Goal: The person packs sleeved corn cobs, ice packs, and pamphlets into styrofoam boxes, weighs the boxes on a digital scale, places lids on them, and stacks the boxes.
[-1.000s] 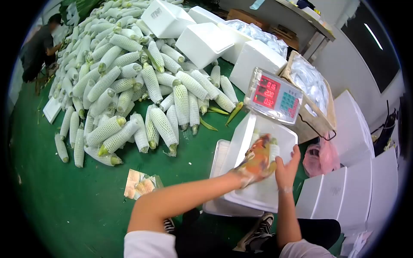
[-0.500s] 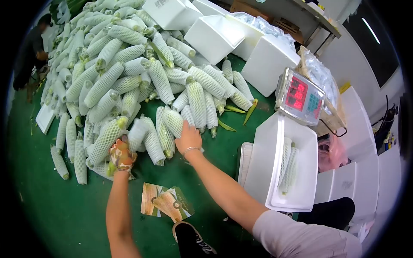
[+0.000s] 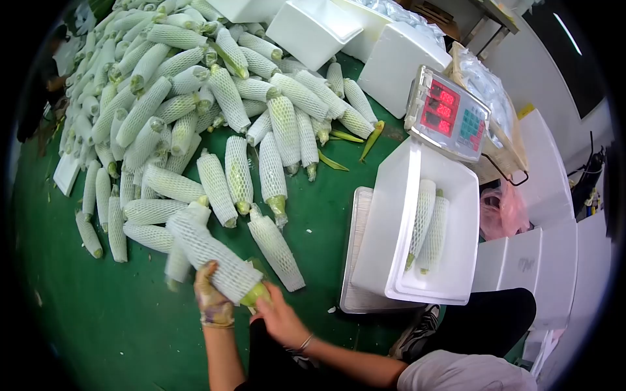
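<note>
Close to me, an ear of corn in a white foam net sleeve [image 3: 212, 254] is tilted over the green floor. My left hand [image 3: 214, 301], in a patterned glove, is closed around its underside. The bare fingers of my right hand [image 3: 282, 319] grip its green lower end. A blurred sleeved ear [image 3: 177, 264] hangs just behind it on the left; whether a hand touches it I cannot tell. To the right of the held ear, another sleeved ear [image 3: 277, 251] lies alone on the floor. My hands and the corn hide most of the printed cards.
A large heap of sleeved corn [image 3: 163, 85] fills the upper left. At right, a white foam box [image 3: 372, 260] with two sleeved ears stands on a scale platform [image 3: 349, 287], beside its red-lit display [image 3: 447, 114]. More foam boxes [image 3: 313, 32] stand behind. Another person crouches far left.
Both hands have come back from the heap toward me, now with a sleeved ear held between them. Several ears at the heap's near edge have shifted, and one lies nearer on the floor.
</note>
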Demonstrator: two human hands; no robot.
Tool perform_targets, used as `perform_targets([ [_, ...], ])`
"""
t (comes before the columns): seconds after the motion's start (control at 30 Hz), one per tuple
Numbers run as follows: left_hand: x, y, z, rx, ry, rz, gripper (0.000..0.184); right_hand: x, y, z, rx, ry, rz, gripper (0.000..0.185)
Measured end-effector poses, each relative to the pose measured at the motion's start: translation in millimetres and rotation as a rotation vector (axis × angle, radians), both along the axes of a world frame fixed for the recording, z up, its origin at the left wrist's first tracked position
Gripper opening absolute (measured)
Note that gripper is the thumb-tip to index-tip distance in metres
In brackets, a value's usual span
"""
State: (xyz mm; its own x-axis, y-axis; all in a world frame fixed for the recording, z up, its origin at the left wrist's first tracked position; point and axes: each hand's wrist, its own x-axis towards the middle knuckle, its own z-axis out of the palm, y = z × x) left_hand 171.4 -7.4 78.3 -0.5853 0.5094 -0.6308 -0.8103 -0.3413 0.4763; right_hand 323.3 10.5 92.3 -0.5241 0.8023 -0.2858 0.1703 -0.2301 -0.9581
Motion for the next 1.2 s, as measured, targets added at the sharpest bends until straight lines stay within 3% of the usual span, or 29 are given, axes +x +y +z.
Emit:
perform_targets([
  [0.1, 35, 7, 8, -0.116, 0.236, -0.009, 0.030, -7, -3, -1, -0.068, -0.173, -0.140, 0.034],
  [0.13, 40, 9, 4, -0.067, 0.293, -0.021, 0.036, -19, -3, -21, 0.094, -0.025, -0.255, 0.032],
  [0.23, 7, 13, 6, -0.155, 0.347, -0.146, 0.040, -42, 2, -56, -0.446, 0.136, -0.049, 0.032],
  [0.27, -24, 11, -20, -0.177, 0.377, -0.113, 0.038, -52, 38, -10, -0.523, -0.064, 0.208, 0.030],
  [0.3, -56, 2, -34, -0.292, 0.803, -0.224, 0.036, -65, 61, -35, 0.025, -0.162, 0.386, 0.030],
  [0.33, -100, -9, -52, -0.375, 1.120, -0.404, 0.037, -78, 89, -42, 0.369, -0.236, 0.231, 0.029],
  [0.37, -145, -20, -70, -0.490, 1.493, -0.529, 0.038, -90, 123, -35, 0.542, -0.191, -0.075, 0.028],
  [0.4, -189, -31, -88, -0.563, 1.832, -0.559, 0.038, -97, 164, -47, 0.725, -0.408, -0.183, 0.032],
  [0.43, -188, -14, -58, -0.813, 1.868, -0.417, 0.042, -106, 195, -43, 0.692, -0.566, -0.253, 0.044],
  [0.5, -182, 32, -9, -1.297, 1.880, -0.070, 0.052, -127, 231, -69, 0.466, -0.807, -0.140, 0.062],
  [0.57, -168, 87, -35, -0.946, 2.057, 0.114, 0.065, -146, 250, -90, 0.332, -0.932, 0.015, 0.071],
  [0.63, -144, 157, -50, -0.746, 1.902, -0.362, 0.066, -147, 252, -91, 0.322, -0.903, -0.012, 0.077],
  [0.7, -126, 221, -106, -1.075, 1.729, -0.799, 0.074, -125, 248, -100, 0.254, -0.716, -0.029, 0.075],
  [0.8, -108, 253, -107, -1.455, 1.548, -0.947, 0.084, -72, 211, -93, 0.458, -0.365, -0.259, 0.068],
  [0.87, -120, 251, -126, -1.421, 1.663, -0.869, 0.086, -50, 193, -81, 0.530, -0.103, -0.455, 0.066],
  [0.9, -121, 244, -135, -1.408, 1.714, -0.842, 0.087, -46, 187, -76, 0.452, -0.037, -0.548, 0.075],
  [0.93, -127, 239, -109, -1.009, 1.226, -0.961, 0.077, -47, 185, -74, 0.487, 0.017, -0.564, 0.075],
  [0.97, -136, 229, -109, -0.826, 1.259, -0.884, 0.067, -50, 182, -75, 0.520, 0.074, -0.590, 0.075],
  [1.03, -159, 207, -109, -0.461, 1.292, -0.700, 0.049, -47, 167, -128, 0.454, -0.017, -0.471, 0.074],
  [1.1, -140, 183, -36, -0.233, 0.728, -0.619, 0.049, -45, 160, -146, 0.502, -0.158, -0.334, 0.069],
  [1.13, -143, 167, -36, -0.116, 0.569, -0.532, 0.047, -44, 158, -137, 0.578, -0.252, -0.264, 0.065],
  [1.17, -143, 149, -36, 0.056, 0.267, -0.504, 0.051, -43, 156, -131, 0.473, -0.194, -0.277, 0.063],
  [1.2, -130, 137, -16, 0.124, 0.199, -0.447, 0.053, -44, 156, -117, 0.370, -0.138, -0.297, 0.060],
])
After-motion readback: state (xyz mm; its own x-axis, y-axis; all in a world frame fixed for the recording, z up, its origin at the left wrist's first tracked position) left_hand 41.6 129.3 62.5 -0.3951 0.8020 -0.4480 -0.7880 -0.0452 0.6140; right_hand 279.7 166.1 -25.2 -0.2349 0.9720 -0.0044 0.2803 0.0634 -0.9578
